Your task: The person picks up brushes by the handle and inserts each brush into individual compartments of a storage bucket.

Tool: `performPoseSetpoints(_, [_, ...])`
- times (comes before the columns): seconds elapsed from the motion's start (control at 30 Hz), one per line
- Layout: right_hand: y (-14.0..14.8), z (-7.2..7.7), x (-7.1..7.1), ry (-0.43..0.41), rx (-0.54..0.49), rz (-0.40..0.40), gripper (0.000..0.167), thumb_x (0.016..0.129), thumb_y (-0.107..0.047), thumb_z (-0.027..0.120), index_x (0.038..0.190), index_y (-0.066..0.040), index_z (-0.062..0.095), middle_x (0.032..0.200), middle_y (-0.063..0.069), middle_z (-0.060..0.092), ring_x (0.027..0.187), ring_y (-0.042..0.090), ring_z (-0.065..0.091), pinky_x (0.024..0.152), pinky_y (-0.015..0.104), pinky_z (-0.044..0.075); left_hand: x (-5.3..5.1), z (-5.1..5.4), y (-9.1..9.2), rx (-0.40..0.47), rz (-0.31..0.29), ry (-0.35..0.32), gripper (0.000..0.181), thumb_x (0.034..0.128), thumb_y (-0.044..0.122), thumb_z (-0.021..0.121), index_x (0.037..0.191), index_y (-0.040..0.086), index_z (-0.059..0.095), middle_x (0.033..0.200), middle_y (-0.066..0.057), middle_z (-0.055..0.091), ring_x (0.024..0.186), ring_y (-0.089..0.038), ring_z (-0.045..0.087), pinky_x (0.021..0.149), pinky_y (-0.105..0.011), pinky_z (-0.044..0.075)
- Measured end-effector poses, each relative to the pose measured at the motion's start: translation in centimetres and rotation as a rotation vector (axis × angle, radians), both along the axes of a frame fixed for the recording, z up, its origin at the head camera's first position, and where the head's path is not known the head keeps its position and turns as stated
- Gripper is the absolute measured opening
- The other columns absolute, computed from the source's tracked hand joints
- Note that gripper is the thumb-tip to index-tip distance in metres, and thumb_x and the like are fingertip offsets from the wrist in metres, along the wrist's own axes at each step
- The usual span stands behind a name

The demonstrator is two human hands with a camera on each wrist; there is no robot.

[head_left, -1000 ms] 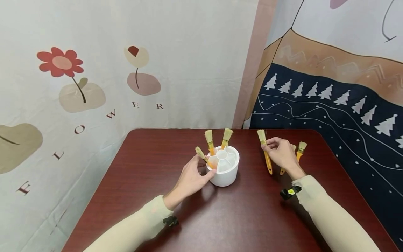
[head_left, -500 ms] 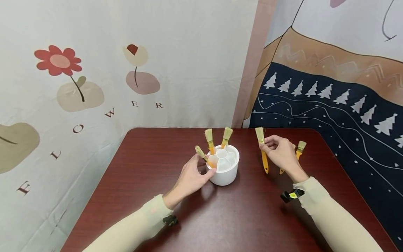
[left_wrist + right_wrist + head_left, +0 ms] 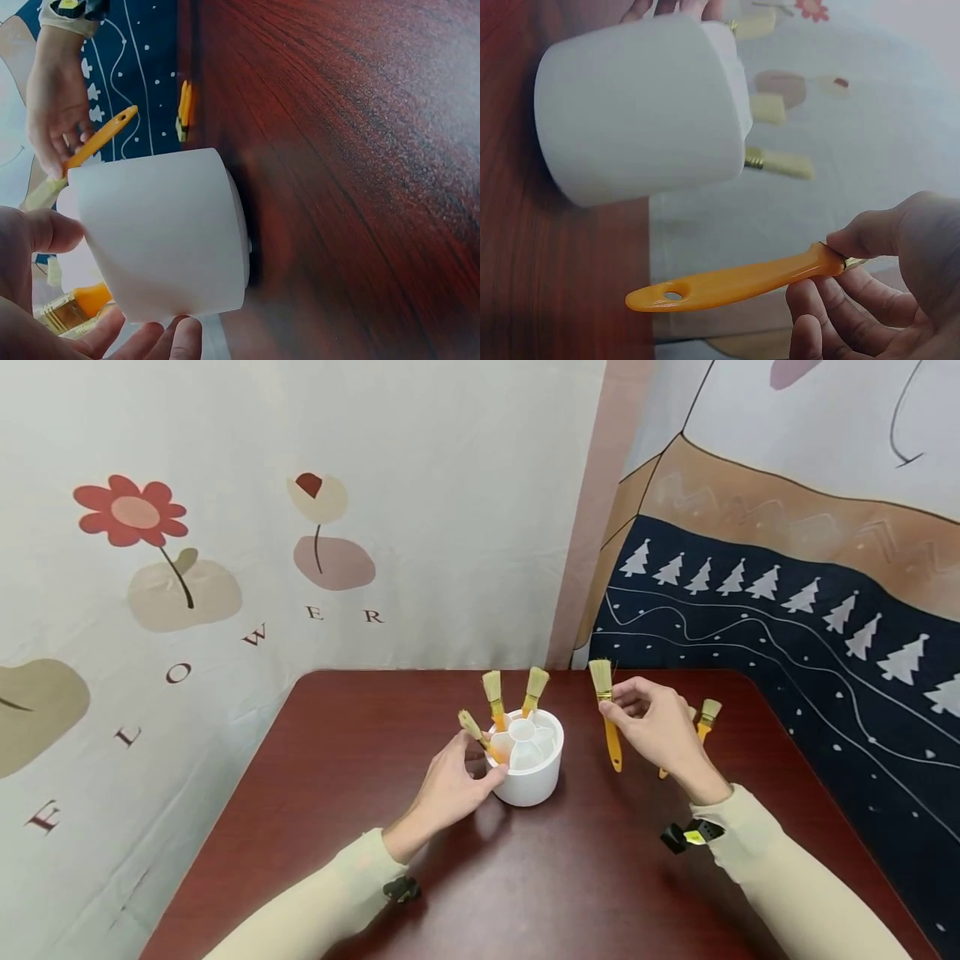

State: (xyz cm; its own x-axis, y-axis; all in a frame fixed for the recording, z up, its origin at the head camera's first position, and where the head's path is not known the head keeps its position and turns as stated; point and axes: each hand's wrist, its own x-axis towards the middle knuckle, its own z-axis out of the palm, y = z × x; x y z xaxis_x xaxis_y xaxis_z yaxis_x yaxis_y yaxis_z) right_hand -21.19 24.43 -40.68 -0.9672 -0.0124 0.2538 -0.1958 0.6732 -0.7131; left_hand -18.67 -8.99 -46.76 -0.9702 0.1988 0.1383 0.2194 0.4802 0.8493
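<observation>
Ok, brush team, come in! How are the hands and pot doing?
Left hand grips white pot. Right hand holds brush, bristles up. Three brushes in pot. Path between looks clear.

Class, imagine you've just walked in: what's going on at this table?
A person's left hand holds a white divided pot with three brushes in it. The right hand pinches another brush near the base of its bristles, bristles up, clear of the pot. Two more brushes, partly hidden by that hand, lie on the table.
</observation>
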Motion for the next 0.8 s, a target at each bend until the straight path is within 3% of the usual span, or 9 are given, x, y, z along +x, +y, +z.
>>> performPoseSetpoints(0.4, [-0.9, 1.7, 1.3, 0.017, -0.021, 0.054, 0.028, 0.109, -0.032, 0.086, 0.125, -0.010, 0.081, 0.113, 0.013, 0.087, 0.093, 0.027, 0.078, 0.078, 0.021, 0.062, 0.0, 0.0, 0.2, 0.006, 0.019, -0.014, 0.050, 0.0993, 0.021, 0.088, 0.142, 0.009, 0.067, 0.130, -0.016, 0.081, 0.115, -0.031, 0.087, 0.103, -0.050, 0.071])
performPoseSetpoints(0.8, [-2.8, 2.5, 1.7, 0.010, -0.075, 0.115, 0.025, 0.107, -0.031, 0.088, 0.122, -0.013, 0.082, 0.111, 0.010, 0.085, 0.090, 0.026, 0.075, 0.077, 0.022, 0.063, -0.2, -0.1, 0.1, 0.007, 0.014, -0.017, 0.049, 0.0994, 0.025, 0.087, 0.142, 0.011, 0.067, 0.131, -0.014, 0.082, 0.116, -0.030, 0.087, 0.104, -0.050, 0.071])
